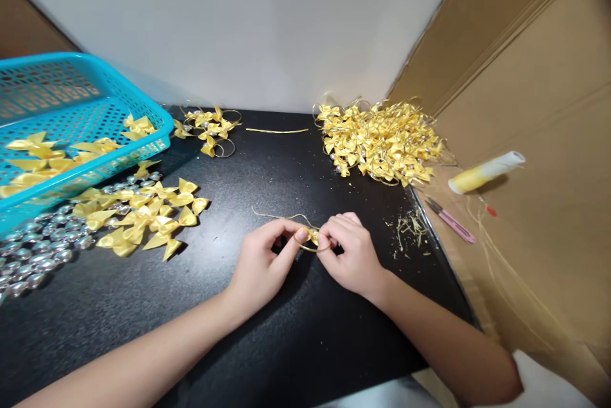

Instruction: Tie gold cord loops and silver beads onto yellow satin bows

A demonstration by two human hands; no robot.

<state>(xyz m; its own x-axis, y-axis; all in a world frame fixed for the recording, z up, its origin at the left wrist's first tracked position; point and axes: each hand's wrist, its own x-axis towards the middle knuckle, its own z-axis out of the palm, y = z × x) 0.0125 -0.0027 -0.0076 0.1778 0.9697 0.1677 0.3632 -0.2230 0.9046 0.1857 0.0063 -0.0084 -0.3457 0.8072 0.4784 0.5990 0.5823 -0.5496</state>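
Observation:
Between my two hands, over the front middle of the black table, is a small yellow ribbon bow [312,237] with a gold cord [312,249] looped below it. My left hand [267,255] pinches the bow's left side between thumb and finger. On its right side the fingers of my right hand [351,252] are closed on the bow and cord. A loose end of thin gold cord [277,214] trails to the left above my left hand. Whether a bead sits in the bow is hidden by my fingers.
Left stands a turquoise basket [165,131] holding yellow bows, with loose bows [160,223] and silver beads [41,261] before it. A big pile of corded bows [382,140] lies back right, a smaller cluster [210,125] back left. Pink-handled snippers [453,223], thread spool [487,172] and cord scraps [410,230] are right.

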